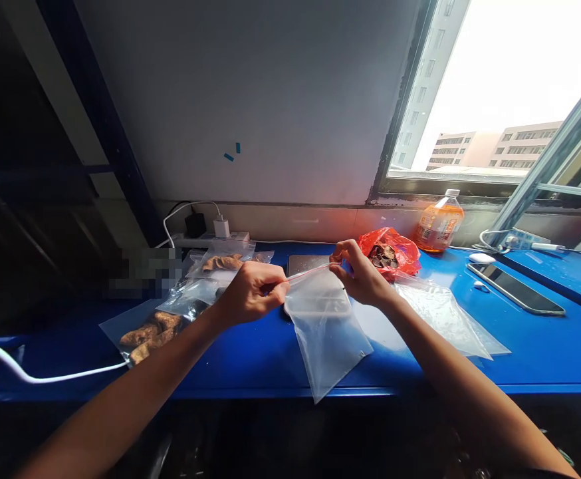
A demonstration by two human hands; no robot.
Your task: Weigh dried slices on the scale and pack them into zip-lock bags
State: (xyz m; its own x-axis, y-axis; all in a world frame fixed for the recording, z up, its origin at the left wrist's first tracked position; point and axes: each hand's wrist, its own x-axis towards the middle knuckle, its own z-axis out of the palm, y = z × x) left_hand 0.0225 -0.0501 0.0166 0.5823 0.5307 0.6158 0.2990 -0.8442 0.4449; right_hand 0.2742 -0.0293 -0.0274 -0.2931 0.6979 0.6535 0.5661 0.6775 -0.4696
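Note:
A clear zip-lock bag (328, 339) hangs flat between my hands, its red-lined top edge stretched across. My left hand (256, 293) pinches the top left corner. The top right corner is pinched by my right hand (357, 273). Behind the bag, partly hidden, a flat kitchen scale (308, 263) lies on the blue table. Just beyond my right hand sits a red plastic bag (405, 249) with dark dried slices (383, 257) in its mouth. Near my left forearm lie clear bags of brown dried pieces (158, 327), with another such bag (223, 262) farther back.
A stack of clear bags (443, 316) lies right of my right hand. Farther right are a phone (517, 289) and a white earphone case (482, 258). An orange drink bottle (440, 223) stands by the window. A white charger (221, 227) and cable are at the back left.

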